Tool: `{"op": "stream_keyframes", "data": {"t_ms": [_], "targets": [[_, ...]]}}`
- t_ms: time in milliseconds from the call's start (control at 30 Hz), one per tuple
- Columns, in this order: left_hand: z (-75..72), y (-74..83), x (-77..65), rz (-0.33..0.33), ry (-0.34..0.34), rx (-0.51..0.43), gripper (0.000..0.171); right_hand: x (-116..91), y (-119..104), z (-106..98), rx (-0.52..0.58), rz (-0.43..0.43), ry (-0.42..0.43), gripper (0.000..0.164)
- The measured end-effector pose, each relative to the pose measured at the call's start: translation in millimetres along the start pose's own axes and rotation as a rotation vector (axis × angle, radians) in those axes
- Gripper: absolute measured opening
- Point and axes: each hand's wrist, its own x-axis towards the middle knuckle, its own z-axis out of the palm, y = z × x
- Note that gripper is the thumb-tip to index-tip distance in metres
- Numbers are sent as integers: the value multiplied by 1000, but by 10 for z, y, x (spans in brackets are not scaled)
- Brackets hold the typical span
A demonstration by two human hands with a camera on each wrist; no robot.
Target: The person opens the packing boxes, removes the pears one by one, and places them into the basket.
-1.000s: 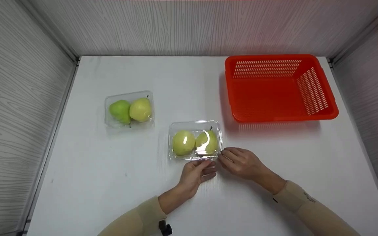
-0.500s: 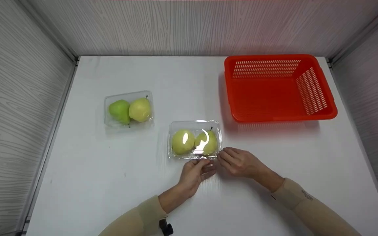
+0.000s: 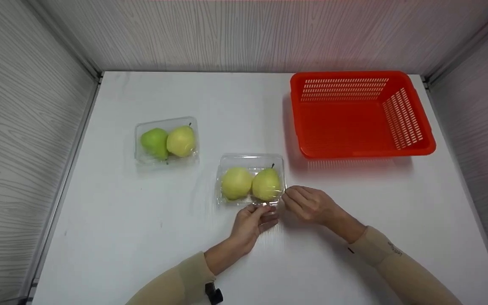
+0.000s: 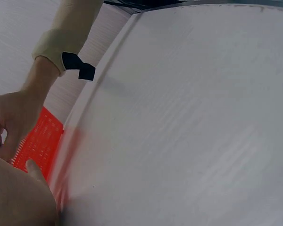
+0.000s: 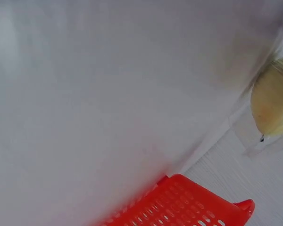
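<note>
Three wood-grained walls [image 3: 244, 36] border our white desk [image 3: 142, 228], where we pinch a clear box [image 3: 248, 161], left grip [image 3: 248, 226] closed on its near edge, right grip [image 3: 309, 205] on its corner.

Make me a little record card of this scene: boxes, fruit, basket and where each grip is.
Near box: clear, holding two yellow-green fruits
Far box: clear, at left, holding a green pear and a yellower fruit
Left grip: holding the near box's front edge
Right grip: curled at the near box's front right corner
Red basket: far right of the white table
Closure: cannot tell whether near box is fully shut
</note>
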Motion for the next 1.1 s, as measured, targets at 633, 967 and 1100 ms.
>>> {"op": "stream_keyframes", "data": {"t_ms": [633,967,1100], "targets": [[-139,95,-191,-41,11,6,29,37,100,-59,99,80,70,18],[-476,256,-420,-37,107,14,39,58,146,-87,161,133,100,15],[-600,342,-490,0,168,54,36,68,163,-92,196,160,120,13]]}}
